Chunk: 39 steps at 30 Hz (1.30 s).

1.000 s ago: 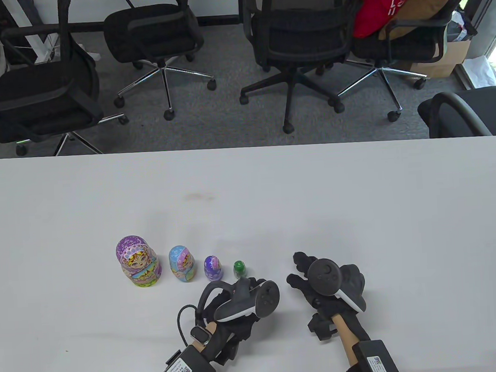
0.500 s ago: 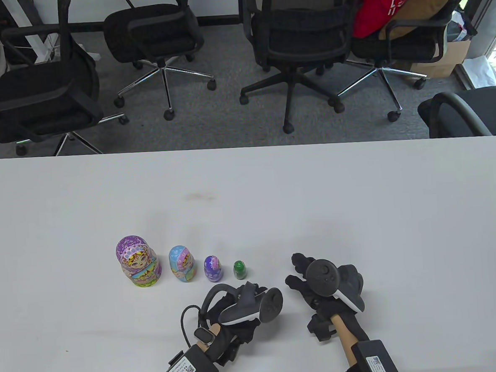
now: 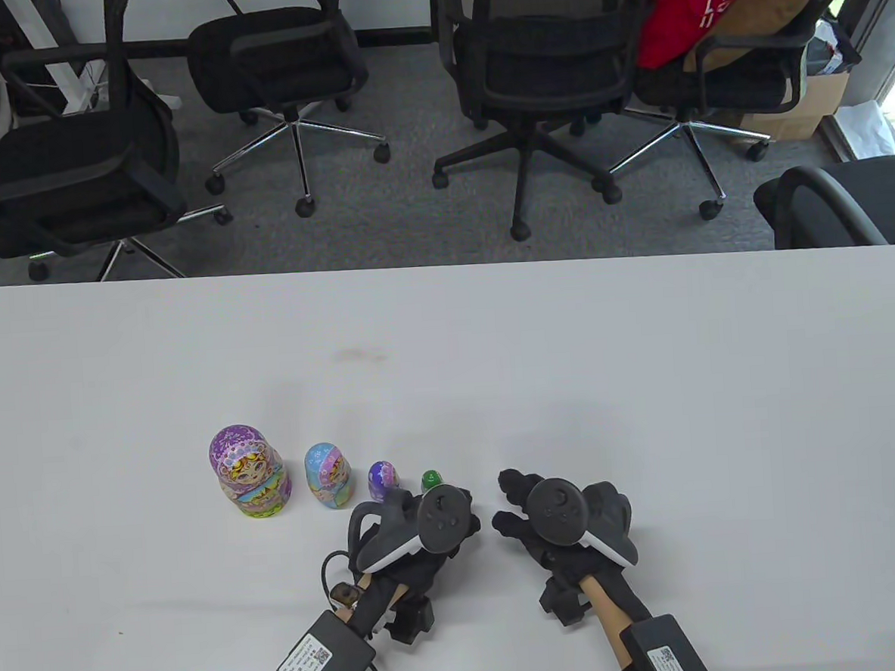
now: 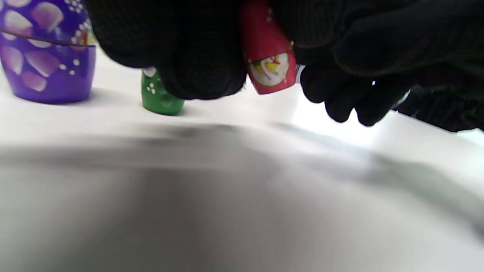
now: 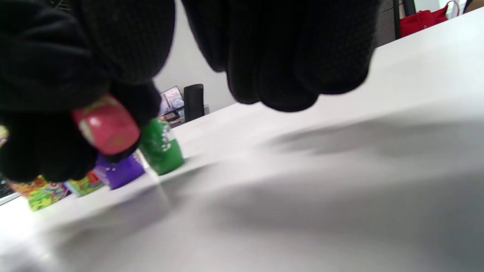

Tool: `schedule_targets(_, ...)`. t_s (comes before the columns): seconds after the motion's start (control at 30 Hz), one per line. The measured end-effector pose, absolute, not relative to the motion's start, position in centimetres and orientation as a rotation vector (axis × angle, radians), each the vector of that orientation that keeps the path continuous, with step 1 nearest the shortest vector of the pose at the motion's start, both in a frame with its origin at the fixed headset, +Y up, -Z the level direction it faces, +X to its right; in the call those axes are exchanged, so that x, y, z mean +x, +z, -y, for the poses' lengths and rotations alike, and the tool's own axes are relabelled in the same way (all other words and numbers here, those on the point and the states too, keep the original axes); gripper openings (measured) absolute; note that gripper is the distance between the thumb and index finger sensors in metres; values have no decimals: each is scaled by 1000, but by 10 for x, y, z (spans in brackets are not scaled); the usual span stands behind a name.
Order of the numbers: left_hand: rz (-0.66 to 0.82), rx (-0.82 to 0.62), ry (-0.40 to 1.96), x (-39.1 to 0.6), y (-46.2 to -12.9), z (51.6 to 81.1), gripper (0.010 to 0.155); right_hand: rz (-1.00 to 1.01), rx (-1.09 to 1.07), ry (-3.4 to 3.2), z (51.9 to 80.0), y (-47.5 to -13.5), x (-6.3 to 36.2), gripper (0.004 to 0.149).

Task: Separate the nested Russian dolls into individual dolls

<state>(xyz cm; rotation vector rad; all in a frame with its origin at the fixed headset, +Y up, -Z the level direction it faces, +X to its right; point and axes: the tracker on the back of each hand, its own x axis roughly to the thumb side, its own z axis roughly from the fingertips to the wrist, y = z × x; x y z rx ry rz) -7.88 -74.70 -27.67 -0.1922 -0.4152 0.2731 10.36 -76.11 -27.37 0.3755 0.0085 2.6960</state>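
Note:
Four dolls stand in a row on the white table (image 3: 647, 384): a large purple one (image 3: 247, 473), a blue one (image 3: 329, 475), a small purple one (image 3: 382, 474) and a tiny green one (image 3: 431, 478). My left hand (image 3: 447, 513) is just in front of the green doll and pinches a tiny red doll (image 4: 268, 64) between its fingertips, low over the table to the right of the green doll (image 4: 160, 96). The red doll also shows in the right wrist view (image 5: 107, 130). My right hand (image 3: 515, 509) hovers beside it, to the right, fingers loosely curled and holding nothing.
Several black office chairs (image 3: 545, 79) stand on the grey carpet beyond the table's far edge, one with a red bag (image 3: 689, 10). A faint stain (image 3: 358, 354) marks the table top behind the dolls.
Both hands have moved left and away from me. My left hand has closed in on the green doll and now partly hides it and the small purple doll in the table view.

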Motion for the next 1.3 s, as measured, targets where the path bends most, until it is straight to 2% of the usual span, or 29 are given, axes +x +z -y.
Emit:
schedule_targets(0.33, 395, -198, 427, -85, -280, 745, 54, -38, 500, 2700, 762, -266, 81, 64)
schedule_targets(0.47, 394, -223, 512, -85, -279, 744, 55, 23, 509, 2712, 761, -263, 76, 64)
schedule_targets(0.57, 404, -244, 559, -85, -279, 744, 55, 129, 515, 2725, 759, -262, 78, 57)
schedule_targets(0.97, 407, -181, 637, -90, -279, 737, 54, 64, 456, 2573, 757, -270, 95, 55)
schedule_targets(1.13, 389, -112, 627, -96, -278, 730, 55, 62, 418, 2511, 757, -274, 106, 55)
schedule_targets(1.3, 390, -88, 455, -93, -277, 733, 56, 84, 375, 2513, 757, -277, 116, 55)
